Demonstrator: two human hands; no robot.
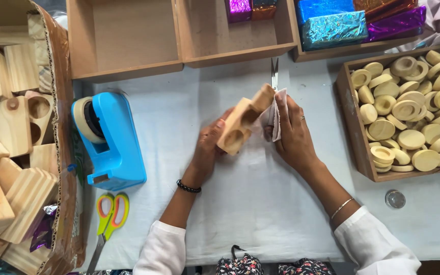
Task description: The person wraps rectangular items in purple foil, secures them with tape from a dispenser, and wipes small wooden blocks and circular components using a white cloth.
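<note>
White cloth [240, 203] covers the table, and wooden trays stand along the top of the frame. At the centre the left hand [211, 145] grips a wooden block [242, 120] with round hollows, its fingers closed around the lower end, so that the block is tilted, its upper end toward the upper right. The right hand [292, 133] has its fingers closed on a small pale sheet [275, 118], maybe sandpaper or cloth, pressed against the right side of the block. I judge that the step in hand is rubbing or wiping this side. The next move would call for a firm hold from the left hand while the sheet passes along the wood, and then for turning the block.

At the left a blue tape dispenser [113, 140] stands, with scissors [109, 219] below it. At the right a tray of round wooden discs [413, 112]. At the far left a box of more blocks [11, 147].
</note>
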